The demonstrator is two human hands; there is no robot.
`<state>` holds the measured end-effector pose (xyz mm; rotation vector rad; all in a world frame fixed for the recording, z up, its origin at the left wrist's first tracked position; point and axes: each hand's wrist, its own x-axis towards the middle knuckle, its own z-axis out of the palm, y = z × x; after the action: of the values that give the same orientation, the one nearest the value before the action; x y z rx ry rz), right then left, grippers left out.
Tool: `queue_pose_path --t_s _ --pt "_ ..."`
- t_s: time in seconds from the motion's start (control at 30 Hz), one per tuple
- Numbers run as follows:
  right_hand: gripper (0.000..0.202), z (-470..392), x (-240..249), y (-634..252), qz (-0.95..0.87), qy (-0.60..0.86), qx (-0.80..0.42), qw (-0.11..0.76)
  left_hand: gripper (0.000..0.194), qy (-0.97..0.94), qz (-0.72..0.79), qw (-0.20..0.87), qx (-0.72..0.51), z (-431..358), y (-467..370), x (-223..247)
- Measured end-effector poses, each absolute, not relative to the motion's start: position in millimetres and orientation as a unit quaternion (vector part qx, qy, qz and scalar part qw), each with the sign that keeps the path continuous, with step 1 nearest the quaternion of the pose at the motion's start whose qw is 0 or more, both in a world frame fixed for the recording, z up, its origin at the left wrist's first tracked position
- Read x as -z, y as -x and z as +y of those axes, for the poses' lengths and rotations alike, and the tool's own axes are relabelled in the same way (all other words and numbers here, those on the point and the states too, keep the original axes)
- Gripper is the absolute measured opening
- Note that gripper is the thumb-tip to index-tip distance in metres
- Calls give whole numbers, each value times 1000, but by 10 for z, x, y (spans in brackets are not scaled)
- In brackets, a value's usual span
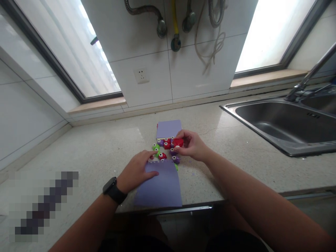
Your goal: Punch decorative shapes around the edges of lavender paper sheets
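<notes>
My right hand (191, 144) pinches a red toy with an eye (178, 142) above a cluster of small toys. My left hand (138, 169), a black watch on its wrist, has its fingers apart, the thumb over a purple sheet (160, 185) and the index finger by a green toy (154, 147). Purple toys (175, 160) and red toys (162, 156) with round eyes lie between the hands. Behind them is a purple pad or stack of paper (169, 128). The sheet's near edge is at the counter's front edge.
The pale speckled counter (105, 140) runs along a tiled wall with a socket (141, 75). A steel sink (283, 122) with a faucet (301, 89) is at the right. Hoses and valves (162, 28) hang on the wall. A blurred patch covers the lower left.
</notes>
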<state>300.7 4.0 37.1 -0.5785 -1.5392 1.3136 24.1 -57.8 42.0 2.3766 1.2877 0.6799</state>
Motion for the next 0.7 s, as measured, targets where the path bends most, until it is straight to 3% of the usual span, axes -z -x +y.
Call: queue_pose_path --t_s 0.13,0.37,0.53,0.7 --pt "43 28 -401 -3010 -641 228 -544 492 16 -853 440 191 -205 -573 -232 -486" --pt "40 10 -458 -3029 -606 207 -597 483 35 -816 474 257 -209 -676 -232 -773" --pt "35 -17 -491 -3026 -595 190 -615 481 37 -770 486 351 -219 -729 -244 -843" --pt "37 -52 -497 -2993 -597 185 -624 469 41 -768 487 362 -207 -766 -274 -859"
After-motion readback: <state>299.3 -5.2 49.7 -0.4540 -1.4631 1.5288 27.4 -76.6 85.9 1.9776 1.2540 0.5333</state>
